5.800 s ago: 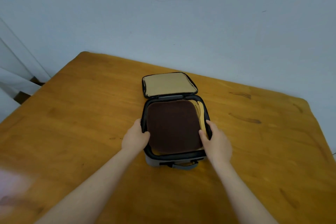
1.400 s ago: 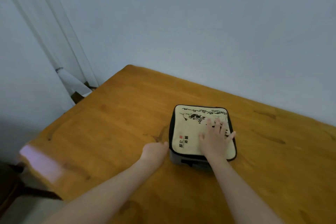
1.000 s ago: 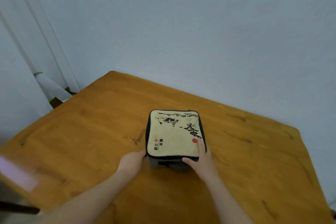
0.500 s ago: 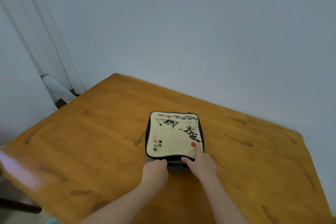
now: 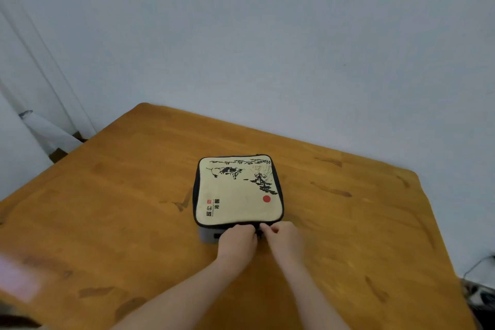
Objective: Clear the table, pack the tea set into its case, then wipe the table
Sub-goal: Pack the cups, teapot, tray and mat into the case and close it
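Case (image 5: 237, 190) sits flat on the table (image 5: 107, 209), approx mid-top, lid down. Its top is cream w/ black trim round the edge. An ink-brush print runs across the far half, w/ a red dot (image 5: 266, 198) toward the near R corner and a small block of characters + a red stamp toward the near L. The grey side wall (image 5: 207, 236) shows below the lid on the near side, just L of the hands.

Both hands are at the case's near edge, side by side, almost touching. L hand (image 5: 237, 244) is knuckles up, its fingers (image 5: 242, 229) curled down & bunched together onto the edge under the lid rim. R hand (image 5: 286, 242) is curled too, w/ thumb & forefinger tips (image 5: 267, 228) pressed together in a pinch right at the rim. A small dark bit (image 5: 258, 233) shows btwn the two hands at the seam. It's too small to tell what it is, or whether either hand has hold of it. Both forearms are bare and reach in from the near side.

Table is orange-brown wood w/ dark knots & streaks, and its far L corner is rounded. A pale blue-grey wall (image 5: 267, 48) stands behind. A white curtain (image 5: 40, 104) hangs at far L. At lower R, past the table edge, there's a dark cable (image 5: 479, 265) & some dark stuff I can't make out. A pinkish blur (image 5: 18, 278) sits at lower L; can't tell what it is.
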Demonstrator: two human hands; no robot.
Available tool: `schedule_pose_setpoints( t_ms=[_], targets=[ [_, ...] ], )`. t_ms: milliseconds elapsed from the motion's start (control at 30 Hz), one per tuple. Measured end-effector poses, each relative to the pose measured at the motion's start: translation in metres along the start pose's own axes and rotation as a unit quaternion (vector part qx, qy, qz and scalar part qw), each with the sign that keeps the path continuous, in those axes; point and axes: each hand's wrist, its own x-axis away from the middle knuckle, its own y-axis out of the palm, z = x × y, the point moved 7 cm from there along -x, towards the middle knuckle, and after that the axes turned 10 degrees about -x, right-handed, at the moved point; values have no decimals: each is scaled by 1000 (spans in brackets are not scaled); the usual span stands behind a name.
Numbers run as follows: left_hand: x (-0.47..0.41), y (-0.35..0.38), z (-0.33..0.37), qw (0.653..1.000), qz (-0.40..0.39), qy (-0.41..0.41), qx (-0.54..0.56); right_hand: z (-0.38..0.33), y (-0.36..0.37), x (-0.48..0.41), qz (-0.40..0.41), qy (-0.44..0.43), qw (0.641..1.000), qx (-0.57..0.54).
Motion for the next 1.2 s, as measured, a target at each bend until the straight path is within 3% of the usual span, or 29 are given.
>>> schedule_pose_setpoints(
  t_ms=[133, 200, 367, 400, 533, 833, 1067, 1200],
  targets=[
    [-1, -2, -3, 999, -5, 33, -25, -1, 35, -4, -85, 53, 982, -157],
    [2, -9, -8, 998, 5, 53, -34, 0, 43, -6, -107, 77, 975, -180],
    [-2, -52, -22, 982, 164, 91, 8, -8, 40, -1, -83, 2, 996, 43],
    [-11, -52, -27, 986, 155, 65, -2, -8, 39, 1, -67, -16, 993, 91],
    [-38, -19, -50, 998, -33, -33, -48, -9, 34, 7, -36, -73, 975, 208],
    [-55, -15, -56, 993, -67, -32, -94, 12, 11, 0, -22, -45, 944, 327],
    [-67, -17, -60, 996, -63, 18, -58, 29, -9, -33, 27, -31, 942, 333],
    [-79, -19, -52, 991, -106, 76, -17, 33, -14, -61, 21, -20, 949, 313]
  ],
)
